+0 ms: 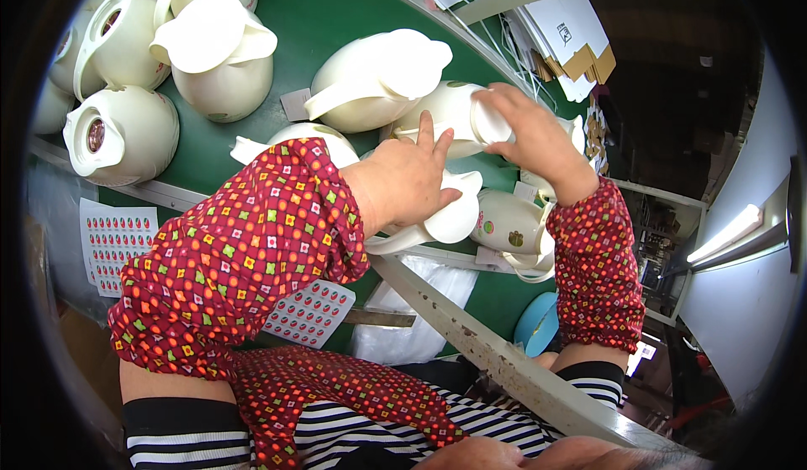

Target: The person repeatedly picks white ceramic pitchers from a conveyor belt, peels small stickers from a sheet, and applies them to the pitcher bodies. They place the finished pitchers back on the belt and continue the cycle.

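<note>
Cream-white thermos jugs with spouts and handles crowd the green bench. My right hand (538, 129) curls its thumb and fingers round the white lid end of one thermos jug (445, 104), which lies tilted. Fingers spread, my left hand (402, 177) reaches over a nearer jug (454, 215) and beside the one in my right hand; its palm side is hidden. Just beyond my hands is another lidded jug (353, 83). A jug with small round stickers (504, 222) sits below my right wrist. Part of one more jug (315, 138) shows behind my left sleeve.
More jugs (126, 134) stand at the left, some without lids. Sticker sheets (118, 243) hang by the near edge. A worn metal bar (471, 335) crosses in front of me, near a blue bowl (538, 323). Flattened cartons (563, 29) are stacked far right.
</note>
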A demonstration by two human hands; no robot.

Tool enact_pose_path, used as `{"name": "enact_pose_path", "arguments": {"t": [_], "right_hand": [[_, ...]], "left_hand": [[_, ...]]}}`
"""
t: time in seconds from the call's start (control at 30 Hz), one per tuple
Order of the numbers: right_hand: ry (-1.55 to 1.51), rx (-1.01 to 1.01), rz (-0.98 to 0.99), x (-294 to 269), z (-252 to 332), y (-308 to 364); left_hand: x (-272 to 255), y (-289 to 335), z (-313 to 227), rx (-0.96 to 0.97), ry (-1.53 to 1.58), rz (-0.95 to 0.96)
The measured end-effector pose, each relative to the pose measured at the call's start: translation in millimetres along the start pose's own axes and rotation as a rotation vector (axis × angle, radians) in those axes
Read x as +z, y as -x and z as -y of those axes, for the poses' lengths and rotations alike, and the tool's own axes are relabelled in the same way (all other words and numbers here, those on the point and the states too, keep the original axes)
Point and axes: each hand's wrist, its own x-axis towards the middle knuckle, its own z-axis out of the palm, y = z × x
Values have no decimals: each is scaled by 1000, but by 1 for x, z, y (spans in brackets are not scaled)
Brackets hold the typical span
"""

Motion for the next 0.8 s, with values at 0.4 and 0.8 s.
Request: {"name": "enact_pose_path", "arguments": {"t": [0.4, 0.8], "right_hand": [[23, 611, 78, 0, 12, -12], [104, 672, -16, 31, 29, -18]], "left_hand": [[8, -4, -1, -6, 4, -56], [2, -5, -5, -17, 12, 16]]}}
